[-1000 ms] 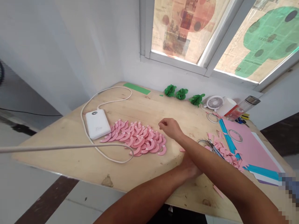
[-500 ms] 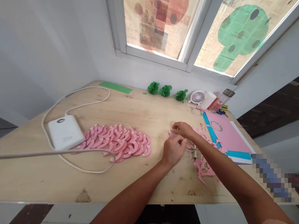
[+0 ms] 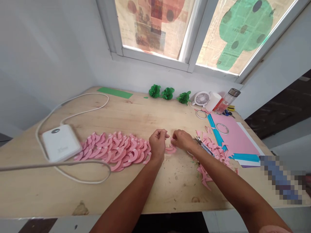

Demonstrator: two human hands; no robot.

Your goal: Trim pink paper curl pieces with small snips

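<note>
Over the middle of the wooden table, my left hand (image 3: 157, 144) is closed in a pinch just right of a pile of curved pink paper pieces (image 3: 119, 152); what its fingers hold, if anything, is too small to see. Beside it, my right hand (image 3: 182, 139) has its fingers curled down on the edge of a curved pink paper piece (image 3: 171, 149) lying between the two hands. Scissors (image 3: 205, 147) rest on pink paper scraps (image 3: 215, 145), partly behind my right forearm. A roll of tape by that wrist is mostly hidden.
At left a white power bank (image 3: 62, 144) trails a white cable (image 3: 84, 181). Green paper ornaments (image 3: 167, 93) stand along the wall near a small fan (image 3: 201, 98) and a bottle (image 3: 227, 101). Pink sheets (image 3: 239, 134) with a tape roll (image 3: 222, 128) lie at right.
My hands were crossed at the wrists a second ago, then came apart. My left hand has moved left toward the pile, my right hand slightly left and down. The view has swung right.
</note>
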